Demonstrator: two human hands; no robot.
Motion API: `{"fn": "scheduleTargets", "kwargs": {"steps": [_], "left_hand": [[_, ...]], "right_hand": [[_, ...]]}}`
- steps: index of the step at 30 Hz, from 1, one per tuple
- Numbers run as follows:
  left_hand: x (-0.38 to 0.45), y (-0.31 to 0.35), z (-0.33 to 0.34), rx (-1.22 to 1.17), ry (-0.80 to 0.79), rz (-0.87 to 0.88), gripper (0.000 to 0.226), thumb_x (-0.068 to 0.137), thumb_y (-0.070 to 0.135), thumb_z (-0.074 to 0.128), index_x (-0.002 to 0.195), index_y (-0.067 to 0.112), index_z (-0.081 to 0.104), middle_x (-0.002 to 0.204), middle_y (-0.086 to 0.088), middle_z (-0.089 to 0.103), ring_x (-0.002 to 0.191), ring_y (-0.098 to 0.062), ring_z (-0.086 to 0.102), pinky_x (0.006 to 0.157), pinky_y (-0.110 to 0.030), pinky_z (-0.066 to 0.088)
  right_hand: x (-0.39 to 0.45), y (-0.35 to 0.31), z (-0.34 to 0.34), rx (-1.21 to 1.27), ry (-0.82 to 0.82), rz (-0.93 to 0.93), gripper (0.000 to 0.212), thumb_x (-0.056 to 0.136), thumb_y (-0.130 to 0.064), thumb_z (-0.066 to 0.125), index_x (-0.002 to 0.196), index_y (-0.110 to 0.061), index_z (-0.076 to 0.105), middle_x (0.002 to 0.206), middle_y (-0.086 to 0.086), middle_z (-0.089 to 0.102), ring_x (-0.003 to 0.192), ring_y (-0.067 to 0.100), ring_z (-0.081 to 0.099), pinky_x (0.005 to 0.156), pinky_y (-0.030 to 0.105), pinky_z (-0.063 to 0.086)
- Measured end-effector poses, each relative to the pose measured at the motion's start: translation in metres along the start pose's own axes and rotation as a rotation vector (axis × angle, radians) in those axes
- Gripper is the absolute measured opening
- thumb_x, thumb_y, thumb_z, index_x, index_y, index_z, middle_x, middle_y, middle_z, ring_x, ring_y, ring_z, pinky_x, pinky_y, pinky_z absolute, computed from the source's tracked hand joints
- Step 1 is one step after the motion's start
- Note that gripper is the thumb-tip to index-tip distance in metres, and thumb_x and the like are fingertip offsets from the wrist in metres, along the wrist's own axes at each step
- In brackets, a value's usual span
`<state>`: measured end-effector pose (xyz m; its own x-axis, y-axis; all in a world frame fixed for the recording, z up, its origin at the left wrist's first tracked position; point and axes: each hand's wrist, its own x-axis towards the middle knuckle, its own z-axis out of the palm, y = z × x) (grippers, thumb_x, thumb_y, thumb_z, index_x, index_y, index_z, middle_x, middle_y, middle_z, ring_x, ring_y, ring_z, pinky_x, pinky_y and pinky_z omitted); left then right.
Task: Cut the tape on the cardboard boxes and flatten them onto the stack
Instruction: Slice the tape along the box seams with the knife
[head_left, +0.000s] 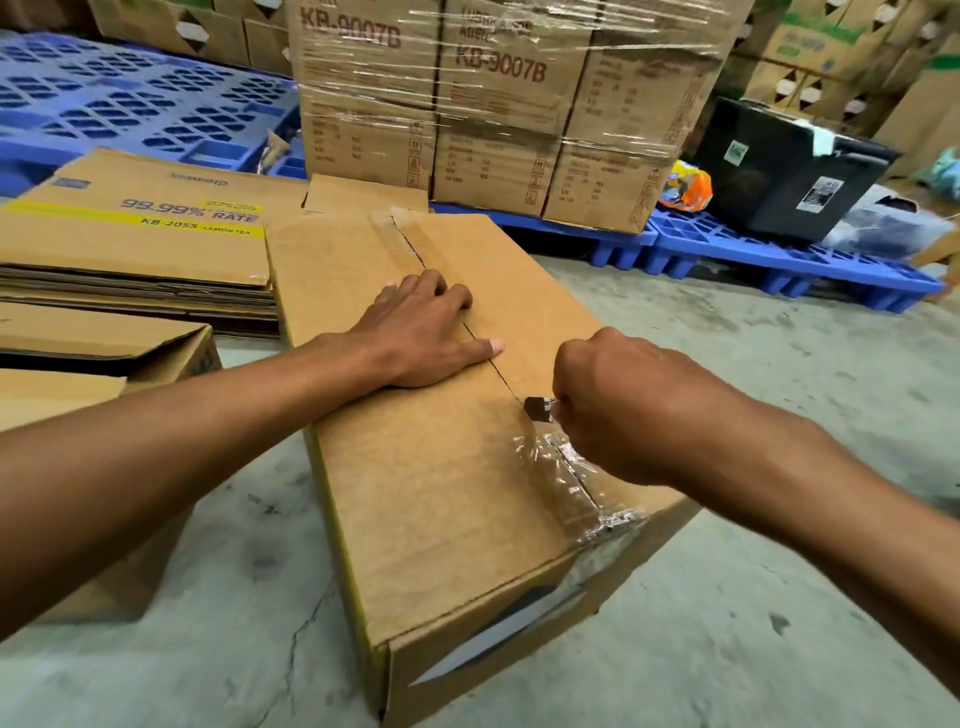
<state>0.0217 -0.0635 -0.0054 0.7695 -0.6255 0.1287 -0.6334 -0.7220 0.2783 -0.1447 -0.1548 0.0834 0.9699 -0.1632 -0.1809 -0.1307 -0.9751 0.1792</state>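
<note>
Two bare hands are working on the sealed brown cardboard box (441, 431) standing on the grey concrete floor (753, 597). The right hand (618, 400) is closing as a fist around a small dark-tipped cutter (536, 408), whose tip is meeting the clear tape (566, 467) along the centre seam. The left hand (421, 332) is lying flat and spread, holding nothing, just beyond the cutter on the same seam.

Risks:
- If the cut is running away from the fist, the left thumb is lying close to the blade path; a slip could likely reach it.
- Crumpled tape on the near side of the grip could snag the blade and jerk the stroke.

Not visible: the blade itself and the cutter body inside the fist; cutting direction cannot be told. The stack of flattened brown cardboard sheets (135, 249) is lying beyond the left hand.
</note>
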Motion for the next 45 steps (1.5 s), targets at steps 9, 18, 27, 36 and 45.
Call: {"fn": "scheduleTargets", "kwargs": {"steps": [9, 18, 27, 36, 45], "left_hand": [[0.002, -0.005, 0.004, -0.026, -0.025, -0.005, 0.073, 0.080, 0.072, 0.043, 0.137, 0.027, 0.038, 0.144, -0.007, 0.035, 0.135, -0.026, 0.030, 0.114, -0.045, 0.021], [0.006, -0.008, 0.005, -0.019, -0.030, -0.003, 0.072, 0.080, 0.073, 0.042, 0.135, 0.027, 0.040, 0.145, -0.010, 0.036, 0.137, -0.028, 0.028, 0.115, -0.046, 0.018], [0.012, -0.008, 0.003, 0.035, -0.047, -0.020, 0.073, 0.081, 0.072, 0.040, 0.136, 0.023, 0.042, 0.145, -0.014, 0.037, 0.137, -0.031, 0.030, 0.112, -0.050, 0.023], [0.016, 0.083, 0.010, -0.086, -0.174, 0.240, 0.057, 0.091, 0.059, 0.038, 0.130, 0.018, 0.051, 0.138, -0.012, 0.050, 0.127, -0.031, 0.043, 0.105, -0.044, 0.036], [0.044, 0.109, 0.015, -0.146, -0.207, 0.169, 0.045, 0.099, 0.040, 0.038, 0.137, 0.016, 0.046, 0.144, -0.009, 0.045, 0.132, -0.026, 0.039, 0.108, -0.037, 0.031]], "right_hand": [[-0.017, 0.012, -0.010, 0.012, -0.206, -0.022, 0.040, 0.096, -0.019, 0.050, 0.062, -0.019, 0.030, 0.068, -0.001, 0.039, 0.053, 0.013, 0.037, 0.046, 0.023, 0.031], [-0.047, 0.025, -0.005, 0.032, -0.197, -0.022, 0.038, 0.096, -0.019, 0.049, 0.061, -0.020, 0.033, 0.068, -0.001, 0.042, 0.054, 0.015, 0.041, 0.049, 0.027, 0.035], [-0.080, 0.056, 0.005, 0.164, -0.214, -0.010, 0.032, 0.094, -0.034, 0.053, 0.072, -0.012, 0.063, 0.062, -0.004, 0.055, 0.053, 0.017, 0.047, 0.050, 0.031, 0.038], [-0.080, 0.083, 0.092, 1.317, 0.170, 0.565, 0.032, 0.100, -0.031, 0.041, 0.104, -0.005, 0.060, 0.108, 0.012, 0.064, 0.093, 0.024, 0.068, 0.084, 0.043, 0.057], [-0.017, 0.097, 0.103, 1.602, 0.506, 0.616, 0.029, 0.097, -0.028, 0.045, 0.086, -0.008, 0.063, 0.092, 0.018, 0.058, 0.089, 0.030, 0.057, 0.098, 0.062, 0.041]]}}
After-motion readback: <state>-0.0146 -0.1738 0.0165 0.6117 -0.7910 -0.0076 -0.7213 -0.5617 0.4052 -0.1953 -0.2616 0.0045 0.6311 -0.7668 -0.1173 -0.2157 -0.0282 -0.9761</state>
